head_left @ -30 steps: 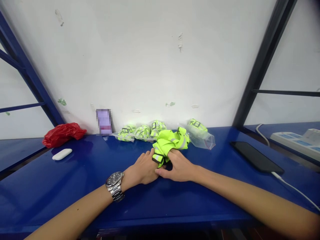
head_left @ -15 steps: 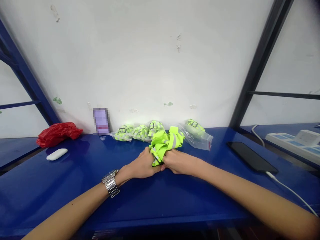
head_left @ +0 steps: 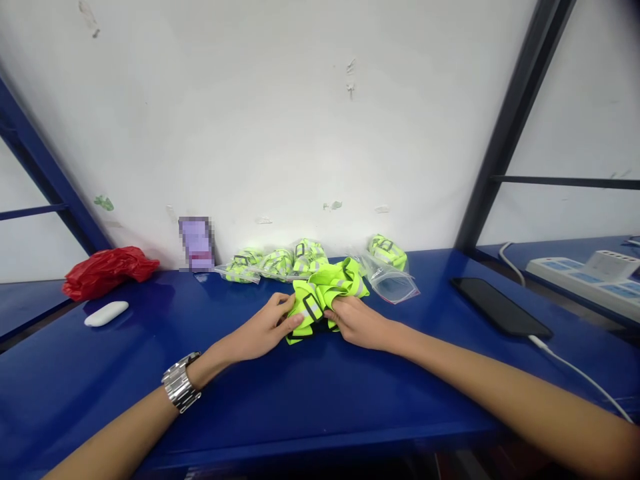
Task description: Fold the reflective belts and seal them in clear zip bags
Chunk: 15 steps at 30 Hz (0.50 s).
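Between my hands is a bunched neon-yellow reflective vest (head_left: pixel 340 279) with silver stripes and a black-edged patch. My left hand (head_left: pixel 273 325), below a metal watch (head_left: pixel 182 382), pinches its left edge between thumb and fingers. My right hand (head_left: pixel 361 323) is closed on its right side, with some fingertips hidden in the folds. Behind the vest, several similar yellow bundles in clear bags (head_left: pixel 277 264) line the wall. To the right, another yellow bundle (head_left: pixel 387 252) sits by a clear zip bag (head_left: pixel 395 285).
All this rests on a blue table (head_left: pixel 300 413). At left lie a red plastic bag (head_left: pixel 110 272) and a white case (head_left: pixel 107 313). A blurred-out phone (head_left: pixel 197 244) leans on the wall. A black phone (head_left: pixel 500 307) with a white cable and a power strip (head_left: pixel 585 283) are at right.
My hands have moved apart, the left one shifting leftward and loosening from a fist to a pinch. The vest has spread, and its black-edged patch now shows.
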Available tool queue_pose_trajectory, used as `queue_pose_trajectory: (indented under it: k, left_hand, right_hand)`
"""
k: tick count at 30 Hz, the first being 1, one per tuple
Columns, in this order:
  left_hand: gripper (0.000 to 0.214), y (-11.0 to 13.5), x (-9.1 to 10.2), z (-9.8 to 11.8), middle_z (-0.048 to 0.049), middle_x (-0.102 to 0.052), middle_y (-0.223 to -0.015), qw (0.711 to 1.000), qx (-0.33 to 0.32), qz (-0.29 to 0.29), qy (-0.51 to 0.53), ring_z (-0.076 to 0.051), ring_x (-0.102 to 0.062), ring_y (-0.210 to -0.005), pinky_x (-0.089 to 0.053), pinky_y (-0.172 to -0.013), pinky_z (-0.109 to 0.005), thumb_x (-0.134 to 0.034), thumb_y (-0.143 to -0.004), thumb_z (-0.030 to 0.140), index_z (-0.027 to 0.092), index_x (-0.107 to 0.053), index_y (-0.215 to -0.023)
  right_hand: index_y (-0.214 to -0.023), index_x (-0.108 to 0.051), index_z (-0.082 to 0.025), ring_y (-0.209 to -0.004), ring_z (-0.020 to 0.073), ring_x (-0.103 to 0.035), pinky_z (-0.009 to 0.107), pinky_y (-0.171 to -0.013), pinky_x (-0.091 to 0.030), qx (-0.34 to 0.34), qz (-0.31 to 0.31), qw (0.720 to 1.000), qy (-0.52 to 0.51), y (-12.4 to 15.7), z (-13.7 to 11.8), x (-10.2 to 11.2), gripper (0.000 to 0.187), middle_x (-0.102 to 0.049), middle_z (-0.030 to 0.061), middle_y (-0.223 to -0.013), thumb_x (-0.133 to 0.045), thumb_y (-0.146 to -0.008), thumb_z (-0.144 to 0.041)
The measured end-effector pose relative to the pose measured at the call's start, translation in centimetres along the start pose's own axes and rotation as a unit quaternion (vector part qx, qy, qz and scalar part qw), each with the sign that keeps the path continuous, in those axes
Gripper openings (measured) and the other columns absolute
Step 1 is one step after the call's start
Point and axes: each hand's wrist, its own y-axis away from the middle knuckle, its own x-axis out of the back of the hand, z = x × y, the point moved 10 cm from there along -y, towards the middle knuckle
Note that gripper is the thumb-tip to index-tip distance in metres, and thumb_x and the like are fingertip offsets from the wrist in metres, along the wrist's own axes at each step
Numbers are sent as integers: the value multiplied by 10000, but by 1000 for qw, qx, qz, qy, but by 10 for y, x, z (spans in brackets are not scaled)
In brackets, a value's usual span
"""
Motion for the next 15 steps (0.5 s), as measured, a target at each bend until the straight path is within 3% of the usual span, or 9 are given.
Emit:
queue_pose_trajectory:
  k: [3,5,8,10,15]
  left_hand:
    - [460,5,10,-9,-84,-546,-1072,991,31,127,-9,-182,-585,-825,-501,-721,-327,-461,-911,545,179,-431,-1188]
    - [423,8,10,-5,-67,-581,-1007,983,25,176,-42,-187,-593,-809,-489,-711,-325,-477,-922,503,182,-406,-1189]
    - [242,4,-4,16,-32,-574,-862,979,-38,153,-133,-182,-565,-772,-445,-686,-304,-401,-976,415,192,-491,-1000]
    - [271,1,-13,26,-22,-544,-784,973,-71,123,-181,-174,-532,-737,-420,-669,-294,-370,-991,384,190,-517,-870]
    - [305,-4,-23,38,-59,-566,-901,964,-121,65,-226,-189,-509,-840,-431,-765,-318,-349,-1002,332,182,-590,-892]
  right_hand:
    - [-683,-338,-212,-591,138,-412,273,-581,-315,-28,28,998,-41,1,4,0,271,-447,1,-662,-389,-947,-179]
    - [-668,-288,-220,-589,131,-391,268,-575,-298,-37,39,996,-77,1,6,1,297,-412,-16,-644,-367,-953,-191]
    - [-658,-275,-219,-578,123,-364,260,-552,-272,-74,38,985,-148,1,17,0,301,-375,-33,-628,-351,-949,-229]
    - [-654,-301,-212,-586,119,-357,253,-542,-263,-109,36,971,-211,2,28,-2,276,-364,-36,-638,-386,-916,-239]
    - [-629,-298,-209,-592,109,-332,244,-539,-285,-156,91,896,-405,5,45,-1,276,-304,-45,-638,-470,-824,-302]
